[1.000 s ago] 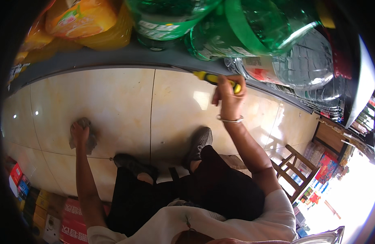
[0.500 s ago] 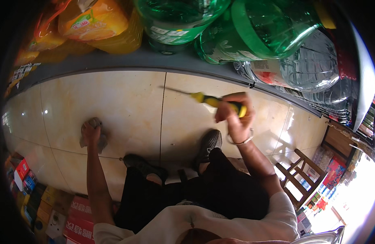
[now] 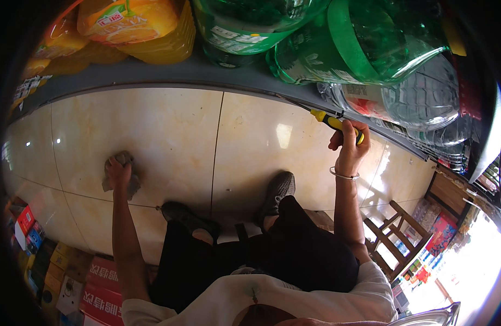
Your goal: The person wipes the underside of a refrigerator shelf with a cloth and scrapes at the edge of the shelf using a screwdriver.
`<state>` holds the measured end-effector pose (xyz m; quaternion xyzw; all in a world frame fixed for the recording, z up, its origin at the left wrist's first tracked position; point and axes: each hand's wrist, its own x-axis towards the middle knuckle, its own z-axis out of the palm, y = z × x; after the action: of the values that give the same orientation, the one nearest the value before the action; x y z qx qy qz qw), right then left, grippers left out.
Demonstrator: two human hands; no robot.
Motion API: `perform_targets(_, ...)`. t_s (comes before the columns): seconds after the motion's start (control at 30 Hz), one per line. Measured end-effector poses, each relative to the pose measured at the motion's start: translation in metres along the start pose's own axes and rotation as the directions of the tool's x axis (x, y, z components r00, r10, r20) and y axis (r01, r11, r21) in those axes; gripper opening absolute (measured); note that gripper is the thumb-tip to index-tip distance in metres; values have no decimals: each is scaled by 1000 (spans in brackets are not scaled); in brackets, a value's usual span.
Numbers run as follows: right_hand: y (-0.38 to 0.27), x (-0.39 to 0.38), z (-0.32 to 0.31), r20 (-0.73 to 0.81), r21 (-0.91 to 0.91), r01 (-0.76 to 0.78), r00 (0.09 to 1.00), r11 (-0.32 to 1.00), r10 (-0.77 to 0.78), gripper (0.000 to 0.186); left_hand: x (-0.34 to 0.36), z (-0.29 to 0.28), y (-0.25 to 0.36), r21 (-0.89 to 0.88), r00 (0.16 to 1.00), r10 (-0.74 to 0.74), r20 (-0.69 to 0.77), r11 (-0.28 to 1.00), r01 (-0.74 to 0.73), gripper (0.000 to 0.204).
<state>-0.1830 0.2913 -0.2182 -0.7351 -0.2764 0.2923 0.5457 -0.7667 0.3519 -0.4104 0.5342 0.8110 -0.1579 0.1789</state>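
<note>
My right hand [image 3: 350,149] is closed round the yellow and black handle of a screwdriver [image 3: 333,122]. Its thin shaft points up and left, with the tip close against the front edge of the grey shelf [image 3: 169,80]; whether it touches, I cannot tell. A bracelet circles my right wrist. Out to the left, my left hand [image 3: 119,173] grips a crumpled grey cloth [image 3: 133,187] just above or on the tiled floor [image 3: 169,146]. Part of the cloth bunches over the fingers.
On the shelf stand orange drink bottles [image 3: 169,41], large green bottles [image 3: 310,57] and clear bottles [image 3: 402,100]. A wooden stool [image 3: 397,239] is at the right. Red cartons [image 3: 101,290] and small boxes [image 3: 35,233] are stacked at lower left. My shoes [image 3: 280,193] rest on the tiles.
My right hand has moved right and slightly forward with the screwdriver, bringing its tip from over the tiles to the shelf's front edge. My left hand and the cloth have hardly moved.
</note>
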Motion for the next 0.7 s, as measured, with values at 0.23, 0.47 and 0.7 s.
perform_targets(0.23,3,7,41,142,43,-78,987,996,71,16,1,-4,2,2,1000,8,11,1000,-8,58)
perform_targets(0.47,15,-5,140,376,-55,152,919,987,-120,20,7,-3,-1,32,999,36,-16,999,-35,63)
perform_targets(0.7,-57,-72,111,669,370,578,378,728,-640,23,14,8,3,22,999,1,-36,1000,-1,60)
